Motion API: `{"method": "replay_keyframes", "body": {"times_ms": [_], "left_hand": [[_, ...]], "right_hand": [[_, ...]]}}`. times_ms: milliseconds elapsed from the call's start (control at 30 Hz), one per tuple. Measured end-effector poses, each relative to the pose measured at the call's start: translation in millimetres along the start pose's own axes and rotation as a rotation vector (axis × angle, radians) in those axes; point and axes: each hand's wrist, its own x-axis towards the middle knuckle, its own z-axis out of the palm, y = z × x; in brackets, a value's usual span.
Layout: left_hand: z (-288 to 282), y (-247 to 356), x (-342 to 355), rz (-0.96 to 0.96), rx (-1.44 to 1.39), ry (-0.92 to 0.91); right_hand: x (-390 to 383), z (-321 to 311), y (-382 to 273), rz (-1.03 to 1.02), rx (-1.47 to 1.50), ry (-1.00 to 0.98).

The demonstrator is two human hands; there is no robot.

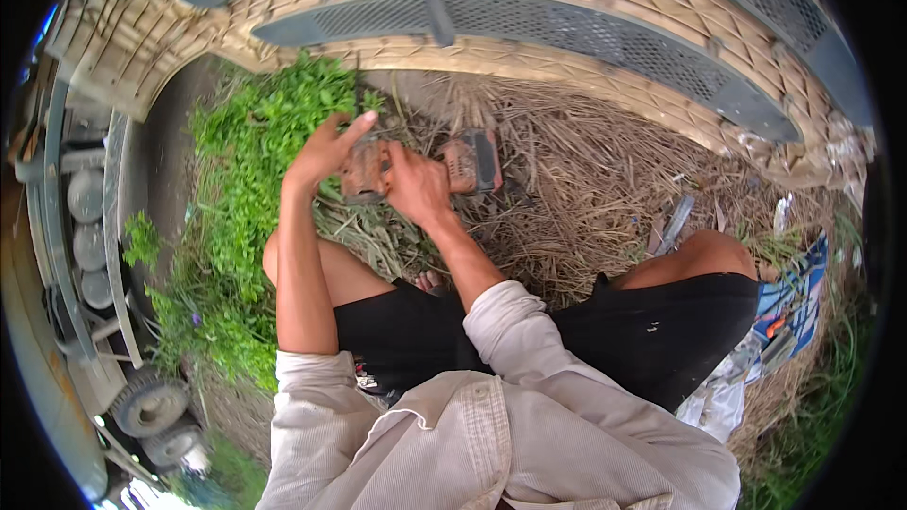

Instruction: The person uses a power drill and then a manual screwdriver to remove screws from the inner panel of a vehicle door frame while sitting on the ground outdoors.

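Observation:
My right hand (419, 187) grips a worn orange cordless drill (470, 162), held sideways with its black battery end to the right. A thin dark bit (359, 80) points away from me at the drill's front. My left hand (324, 146) is at that front end, thumb and fingers closed around the base of the bit; their exact contact is partly hidden. Both hands are over green weeds and dry straw, between my bent knees.
A large tan plastic panel with dark mesh strips (520, 24) arches across the far side. Vehicles with tanks and tyres (151, 401) stand at left. A metal piece (675, 222) and a blue-patterned sheet (798, 297) with small items lie at right.

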Motion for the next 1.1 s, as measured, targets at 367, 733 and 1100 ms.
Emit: {"method": "replay_keyframes", "body": {"times_ms": [367,733,1100], "left_hand": [[21,-97,23,0.220,-0.396,0.057],[32,-53,44,0.188,-0.030,0.101],[35,-45,33,0.185,0.070,0.122]], "right_hand": [[-5,53,-28,-0.038,-0.331,-0.062],[6,33,-35,0.200,-0.407,-0.025],[2,39,-23,0.218,-0.358,0.000]]}}
